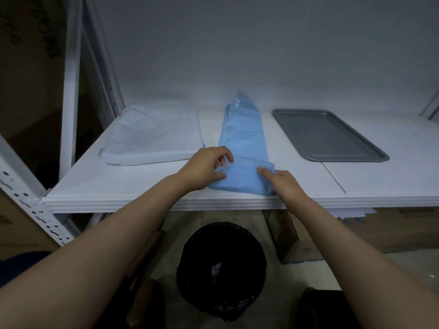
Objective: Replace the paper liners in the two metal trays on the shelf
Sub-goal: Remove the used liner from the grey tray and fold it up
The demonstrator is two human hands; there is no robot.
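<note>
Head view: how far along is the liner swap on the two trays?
Done: the metal tray lies bare, no liner. In hand: left hand and right hand grip the near end of the folded blue paper. Left: lining that tray; the white paper at far left may hide the second tray, unconfirmed.

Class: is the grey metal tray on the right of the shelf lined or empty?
Empty: the metal tray shows its bare grey bottom from rim to rim, with no paper inside.

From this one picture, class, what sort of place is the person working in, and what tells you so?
Probably a storeroom: slotted metal shelving, cardboard boxes stacked beside it, and a black-lined bin on the floor.
</note>
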